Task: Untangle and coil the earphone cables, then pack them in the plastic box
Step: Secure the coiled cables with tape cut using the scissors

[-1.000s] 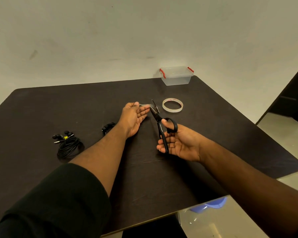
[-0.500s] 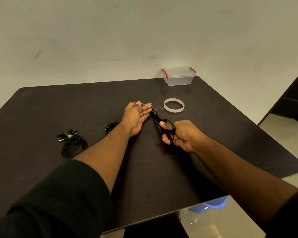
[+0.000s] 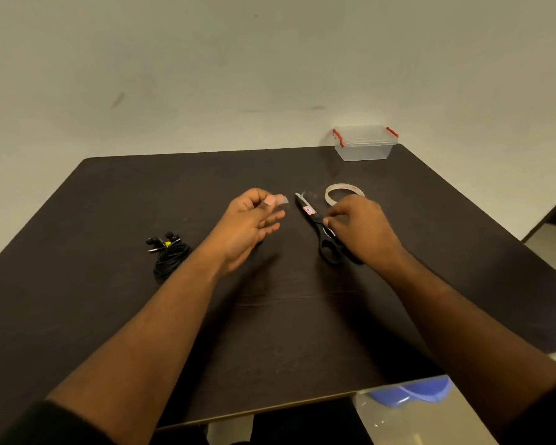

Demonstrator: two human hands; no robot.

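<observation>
Dark desk (image 3: 109,316) against plain wall. Plastic box (image 3: 365,146), lid on, at far right corner. Coiled earphones (image 3: 169,256) toward left edge. Left hand (image 3: 251,223) pinches small clear tape piece (image 3: 281,199). Right hand (image 3: 360,231), fingers curled, rests on scissors (image 3: 315,220); actual grip unclear. Tape roll (image 3: 331,191) just beyond.

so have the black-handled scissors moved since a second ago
Yes. The black-handled scissors, held up above the dark table earlier, now lie flat on it, near the white tape roll, under the right hand.
</observation>
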